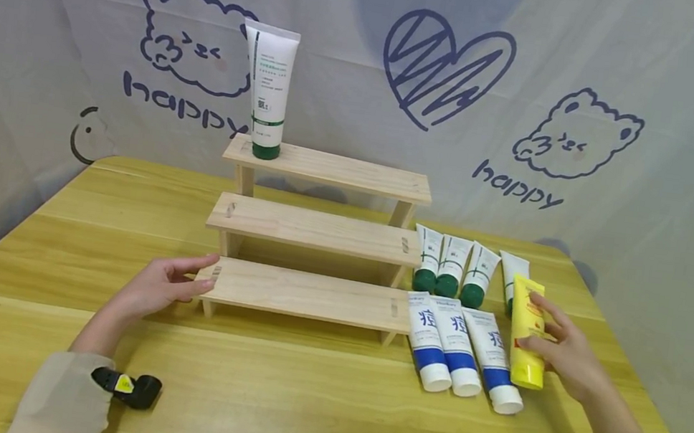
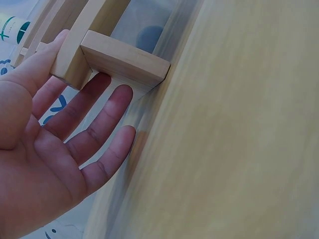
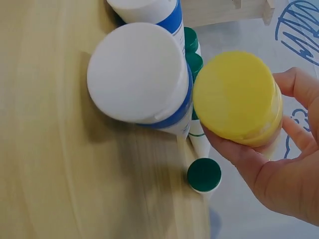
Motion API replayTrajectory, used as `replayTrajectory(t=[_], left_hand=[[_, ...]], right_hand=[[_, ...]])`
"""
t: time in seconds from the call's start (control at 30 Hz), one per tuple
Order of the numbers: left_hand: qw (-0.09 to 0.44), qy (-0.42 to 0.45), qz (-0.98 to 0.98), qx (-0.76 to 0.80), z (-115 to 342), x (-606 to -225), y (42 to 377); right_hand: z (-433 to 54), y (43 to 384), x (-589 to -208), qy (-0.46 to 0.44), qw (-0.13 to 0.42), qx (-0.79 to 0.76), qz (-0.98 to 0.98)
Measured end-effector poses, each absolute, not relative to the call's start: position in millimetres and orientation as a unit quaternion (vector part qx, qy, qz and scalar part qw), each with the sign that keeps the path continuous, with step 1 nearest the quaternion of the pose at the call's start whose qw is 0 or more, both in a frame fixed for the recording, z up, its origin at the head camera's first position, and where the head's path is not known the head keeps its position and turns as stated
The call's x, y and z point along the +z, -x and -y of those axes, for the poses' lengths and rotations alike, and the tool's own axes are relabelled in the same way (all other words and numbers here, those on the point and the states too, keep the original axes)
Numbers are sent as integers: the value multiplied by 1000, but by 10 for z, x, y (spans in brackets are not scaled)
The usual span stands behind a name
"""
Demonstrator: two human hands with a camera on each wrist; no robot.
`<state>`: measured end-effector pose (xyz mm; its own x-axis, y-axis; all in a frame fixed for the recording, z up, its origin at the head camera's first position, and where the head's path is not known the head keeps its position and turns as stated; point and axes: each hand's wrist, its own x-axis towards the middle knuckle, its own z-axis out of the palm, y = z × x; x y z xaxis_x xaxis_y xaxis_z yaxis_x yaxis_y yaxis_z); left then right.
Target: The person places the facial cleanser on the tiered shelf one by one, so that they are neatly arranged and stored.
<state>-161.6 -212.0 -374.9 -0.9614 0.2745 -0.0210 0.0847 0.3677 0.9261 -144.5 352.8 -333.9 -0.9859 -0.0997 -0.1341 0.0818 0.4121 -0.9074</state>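
My right hand (image 1: 570, 356) grips a yellow squeeze tube (image 1: 528, 332), thumb on one side and fingers on the other. Its round yellow cap (image 3: 237, 97) faces the right wrist camera. At the left end of the lowest step of a three-tier wooden stand (image 1: 311, 295), my left hand (image 1: 156, 287) touches the board with fingers fairly straight. The left wrist view shows the stand's leg (image 2: 127, 59) beside those fingertips. A white tube with a green cap (image 1: 269, 91) stands upright on the top step, at its left end.
Right of the stand lie several white tubes with blue bands (image 1: 489, 349). Behind them are several green-capped white tubes (image 1: 451, 265), one partly hidden by the yellow tube. A patterned cloth (image 1: 352, 65) hangs behind the wooden table (image 1: 298, 405).
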Motion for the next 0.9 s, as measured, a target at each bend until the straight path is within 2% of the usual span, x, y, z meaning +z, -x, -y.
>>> replayTrajectory(t=[0.4,0.73,0.8,0.9], left_hand=[[88,-107,-820,555,2125,-3753,1615],[90,-107,-811,568,2120,-3761,1621],[89,-108,-812,567,2119,-3757,1617],[90,-107,-812,566,2117,-3749,1612]], right_hand=[[-3380,1561,-3284,-21,44,-573,-818],[-3666,1985,-3773,20,-9,-675,-738],[-3618,1987,-3768,32,-21,-700,-713],[-3363,1844,-3545,41,-33,-722,-690]])
